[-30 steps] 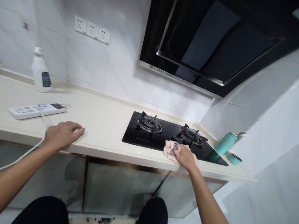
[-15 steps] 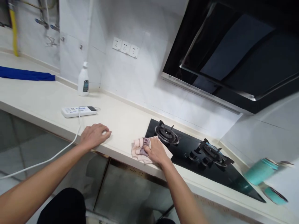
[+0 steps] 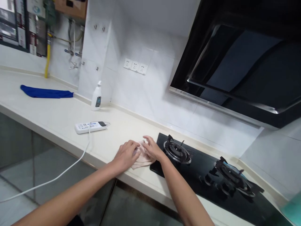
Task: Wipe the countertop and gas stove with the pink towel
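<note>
A pale pink cloth (image 3: 144,160) lies bunched on the counter at the left edge of the black gas stove (image 3: 197,179). My left hand (image 3: 127,154) presses on the cloth's left side with its fingers curled over it. From the right, my right hand (image 3: 152,148) grips the same cloth, fingers bent and partly hiding it. Both hands are close together, with the left stove burner (image 3: 177,152) just right of them.
On the cream counter (image 3: 58,114) are a white power strip (image 3: 90,127) with its cord (image 3: 68,172) hanging over the front edge, a white bottle (image 3: 96,97) and a blue cloth (image 3: 47,92). A black range hood (image 3: 235,72) overhangs the stove. Something teal (image 3: 293,208) shows at the far right.
My left hand has moved right from the bare counter onto the cloth. My right hand has drawn the cloth slightly left, off the stove's edge. The view has shifted up and left.
</note>
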`<state>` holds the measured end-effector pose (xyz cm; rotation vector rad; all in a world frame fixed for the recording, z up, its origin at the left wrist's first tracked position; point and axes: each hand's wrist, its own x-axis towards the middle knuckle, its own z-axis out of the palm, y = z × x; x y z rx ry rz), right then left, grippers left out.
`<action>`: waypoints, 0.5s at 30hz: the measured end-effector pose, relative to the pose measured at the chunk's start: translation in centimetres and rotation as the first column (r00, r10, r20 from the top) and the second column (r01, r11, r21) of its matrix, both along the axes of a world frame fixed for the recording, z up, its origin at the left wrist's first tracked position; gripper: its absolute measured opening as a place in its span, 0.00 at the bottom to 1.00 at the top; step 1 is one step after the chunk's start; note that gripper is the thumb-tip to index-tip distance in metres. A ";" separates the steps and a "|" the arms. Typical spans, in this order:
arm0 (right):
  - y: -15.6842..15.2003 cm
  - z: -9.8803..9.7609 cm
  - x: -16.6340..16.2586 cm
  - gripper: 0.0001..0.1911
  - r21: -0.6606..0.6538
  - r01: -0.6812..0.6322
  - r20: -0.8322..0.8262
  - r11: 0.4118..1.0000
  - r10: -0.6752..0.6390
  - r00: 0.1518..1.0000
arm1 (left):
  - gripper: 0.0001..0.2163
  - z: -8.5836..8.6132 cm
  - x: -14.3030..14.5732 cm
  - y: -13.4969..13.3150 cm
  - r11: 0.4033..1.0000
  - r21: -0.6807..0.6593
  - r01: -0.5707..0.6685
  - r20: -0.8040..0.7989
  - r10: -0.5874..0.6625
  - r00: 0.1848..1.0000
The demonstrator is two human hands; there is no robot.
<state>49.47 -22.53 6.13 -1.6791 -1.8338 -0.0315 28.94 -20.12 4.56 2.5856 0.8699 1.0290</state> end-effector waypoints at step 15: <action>-10.6 -3.5 -2.2 0.07 0.243 -0.543 0.407 0.804 0.424 0.809 | 0.23 -1.6 11.8 7.2 0.996 0.030 0.081 -0.461 -0.058 0.886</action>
